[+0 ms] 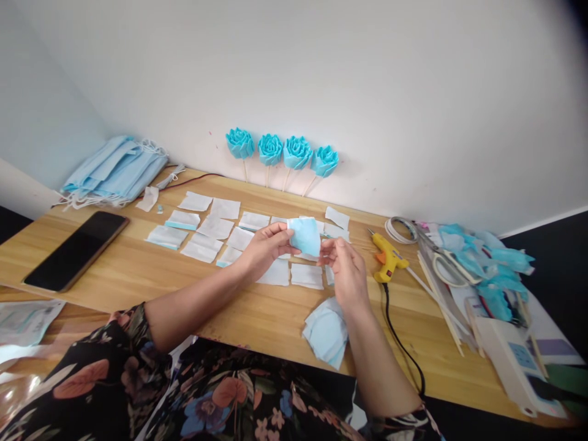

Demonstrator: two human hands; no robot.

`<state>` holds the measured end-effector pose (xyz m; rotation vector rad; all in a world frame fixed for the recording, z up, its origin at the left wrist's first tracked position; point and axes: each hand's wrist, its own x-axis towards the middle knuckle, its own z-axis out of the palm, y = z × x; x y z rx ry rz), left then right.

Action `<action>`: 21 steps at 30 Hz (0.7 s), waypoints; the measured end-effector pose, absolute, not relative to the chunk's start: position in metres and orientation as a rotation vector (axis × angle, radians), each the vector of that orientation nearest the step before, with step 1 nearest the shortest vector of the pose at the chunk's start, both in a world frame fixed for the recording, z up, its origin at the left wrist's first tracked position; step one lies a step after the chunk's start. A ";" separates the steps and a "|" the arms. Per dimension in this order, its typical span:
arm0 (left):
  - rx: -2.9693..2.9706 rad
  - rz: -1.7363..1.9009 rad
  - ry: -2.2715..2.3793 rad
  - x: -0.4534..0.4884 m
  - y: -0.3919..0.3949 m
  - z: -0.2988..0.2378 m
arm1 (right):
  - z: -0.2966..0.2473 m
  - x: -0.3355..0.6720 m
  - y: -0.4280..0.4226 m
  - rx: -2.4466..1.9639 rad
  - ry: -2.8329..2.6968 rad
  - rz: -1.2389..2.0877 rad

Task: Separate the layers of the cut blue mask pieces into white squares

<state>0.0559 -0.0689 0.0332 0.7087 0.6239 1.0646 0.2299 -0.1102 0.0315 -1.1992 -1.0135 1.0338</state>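
Note:
A small light-blue piece of mask fabric [305, 236] is held up above the middle of the table. My left hand [266, 248] pinches its left edge between thumb and fingers. At its lower right corner, the bent fingers of my right hand [348, 269] are closed on the edge. Beneath both hands, several cut white fabric pieces [307, 276] lie spread in rough rows, some with a blue strip along one side. A loose pile of pale-blue pieces [325, 334] sits near the front edge, by my right wrist.
Several blue fabric roses [297, 153] on sticks lean against the wall. Folded face masks [117, 168] and a phone [76, 250] lie left. Rightward are a yellow glue gun [388, 256] with its cord, a tape roll [401, 230], scissors [452, 269] and blue scraps [498, 275].

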 end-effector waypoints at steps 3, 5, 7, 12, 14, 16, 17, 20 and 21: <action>0.689 1.070 0.614 0.055 -0.069 0.035 | 0.031 0.230 -0.110 -1.227 -1.007 1.050; 0.688 1.067 0.609 0.056 -0.069 0.035 | 0.030 0.230 -0.110 -1.230 -1.045 1.051; 0.701 1.056 0.603 0.056 -0.070 0.035 | 0.031 0.230 -0.111 -1.245 -1.115 1.019; 0.737 1.011 0.573 0.057 -0.070 0.032 | 0.033 0.229 -0.112 -1.293 -1.226 0.938; 0.736 1.009 0.569 0.057 -0.070 0.030 | 0.032 0.229 -0.112 -1.277 -1.227 0.920; 0.737 1.018 0.581 0.057 -0.070 0.029 | 0.030 0.229 -0.112 -1.281 -1.205 0.890; 0.739 1.021 0.594 0.057 -0.069 0.029 | 0.028 0.229 -0.111 -1.288 -1.189 0.873; 0.741 1.026 0.627 0.057 -0.069 0.029 | 0.025 0.230 -0.110 -1.297 -1.163 0.841; 0.742 1.026 0.633 0.057 -0.069 0.030 | 0.025 0.230 -0.110 -1.295 -1.156 0.839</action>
